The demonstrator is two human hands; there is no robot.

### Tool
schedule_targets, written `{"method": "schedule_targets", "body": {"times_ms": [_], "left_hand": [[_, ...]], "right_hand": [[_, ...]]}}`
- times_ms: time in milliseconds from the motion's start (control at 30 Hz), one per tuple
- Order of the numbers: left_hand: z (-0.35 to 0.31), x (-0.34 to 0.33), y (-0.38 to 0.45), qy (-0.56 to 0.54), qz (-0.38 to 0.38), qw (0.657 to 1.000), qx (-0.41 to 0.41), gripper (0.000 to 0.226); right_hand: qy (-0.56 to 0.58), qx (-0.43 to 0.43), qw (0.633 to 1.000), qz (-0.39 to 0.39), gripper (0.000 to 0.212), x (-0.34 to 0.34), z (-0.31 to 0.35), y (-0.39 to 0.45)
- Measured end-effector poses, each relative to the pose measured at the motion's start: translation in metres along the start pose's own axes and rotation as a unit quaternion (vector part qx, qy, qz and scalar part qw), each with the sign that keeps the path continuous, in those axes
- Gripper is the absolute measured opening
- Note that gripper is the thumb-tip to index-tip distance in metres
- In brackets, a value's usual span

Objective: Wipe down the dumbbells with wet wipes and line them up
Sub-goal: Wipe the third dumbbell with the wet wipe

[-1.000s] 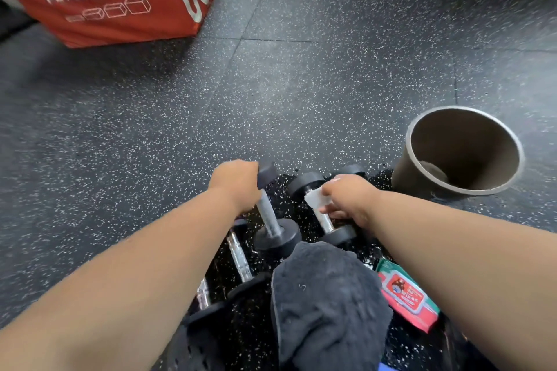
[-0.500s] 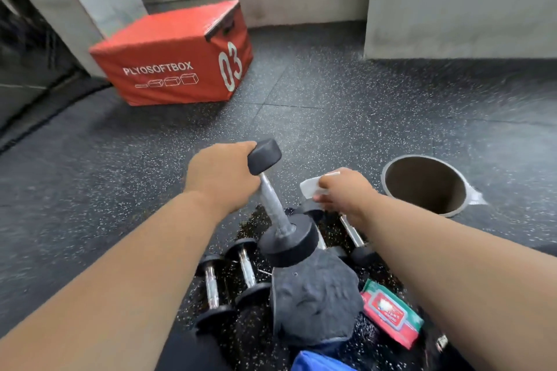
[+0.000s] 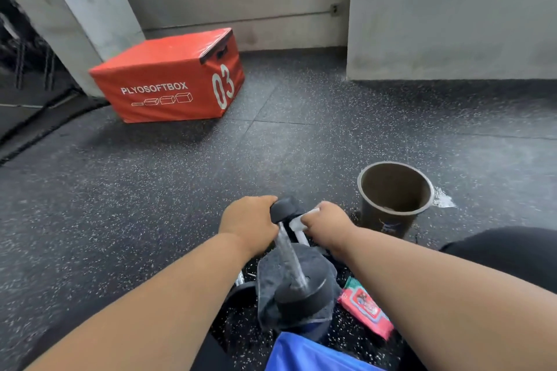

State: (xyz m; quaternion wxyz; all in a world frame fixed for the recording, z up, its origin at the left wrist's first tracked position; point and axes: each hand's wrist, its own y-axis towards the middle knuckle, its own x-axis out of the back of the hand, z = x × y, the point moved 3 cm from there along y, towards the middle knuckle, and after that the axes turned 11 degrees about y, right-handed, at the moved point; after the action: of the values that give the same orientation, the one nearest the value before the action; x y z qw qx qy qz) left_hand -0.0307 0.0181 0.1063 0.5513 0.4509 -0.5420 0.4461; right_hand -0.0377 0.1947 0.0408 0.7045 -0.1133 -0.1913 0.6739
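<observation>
My left hand (image 3: 248, 221) grips the far black head of a small dumbbell (image 3: 291, 262) with a metal handle, held off the floor and tilted toward me; its near head hangs over a dark grey cloth (image 3: 322, 262). Pinched in my right hand (image 3: 327, 221) is a white wet wipe (image 3: 298, 221), pressed against the dumbbell's far head. A red and green wet-wipe pack (image 3: 366, 307) lies on the floor under my right forearm. The other dumbbells are mostly hidden behind my arms and the cloth.
A brown round bin (image 3: 394, 199) stands just right of my hands. An orange plyo soft box (image 3: 168, 78) sits at the back left near grey walls. Something blue (image 3: 304, 352) lies at the bottom edge. The floor is black speckled rubber.
The dumbbell has come up off the floor in my left hand. My right hand has brought the wipe from another dumbbell's handle onto this one's far head. The view has tilted upward.
</observation>
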Motion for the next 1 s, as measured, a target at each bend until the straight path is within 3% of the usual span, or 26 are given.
{"method": "schedule_targets", "body": {"times_ms": [67,200,267,367,467,533,600,800,900,1000], "left_hand": [[0.003,0.000,-0.004,-0.003,0.000,1.000,0.005,0.012],[0.008,0.002,-0.016,0.032,-0.004,0.999,-0.016,0.022],[0.011,0.001,-0.019,0.036,-0.011,0.999,-0.020,0.028],[0.017,0.001,-0.019,0.016,-0.012,1.000,-0.012,0.025],[0.022,-0.001,-0.018,-0.003,-0.002,1.000,-0.002,0.015],[0.026,-0.002,-0.016,-0.012,0.006,1.000,0.003,0.016],[0.029,-0.002,-0.013,-0.018,0.008,1.000,0.001,0.014],[0.034,-0.002,-0.017,-0.001,0.010,1.000,-0.007,0.021],[0.035,-0.002,-0.019,0.003,0.008,1.000,-0.011,0.029],[0.035,-0.002,-0.019,0.006,0.013,1.000,-0.007,0.031]], "right_hand": [[0.008,0.006,1.000,-0.013,0.007,-0.006,-0.006,-0.008],[0.044,0.042,0.996,0.060,0.022,-0.029,-0.003,-0.017],[0.077,0.040,0.991,0.100,0.019,-0.038,0.000,-0.026],[0.125,0.009,0.980,0.152,0.018,-0.048,-0.006,-0.031],[0.195,-0.053,0.972,0.122,0.023,-0.049,-0.015,-0.018],[0.187,-0.056,0.973,0.124,0.031,-0.049,-0.020,-0.008],[0.152,-0.040,0.975,0.158,0.021,-0.051,-0.022,-0.004],[0.187,-0.036,0.964,0.184,0.021,-0.059,-0.029,0.008],[0.149,-0.028,0.965,0.216,0.009,-0.064,-0.026,0.008],[0.118,-0.020,0.965,0.234,0.011,-0.069,-0.026,0.013]]}}
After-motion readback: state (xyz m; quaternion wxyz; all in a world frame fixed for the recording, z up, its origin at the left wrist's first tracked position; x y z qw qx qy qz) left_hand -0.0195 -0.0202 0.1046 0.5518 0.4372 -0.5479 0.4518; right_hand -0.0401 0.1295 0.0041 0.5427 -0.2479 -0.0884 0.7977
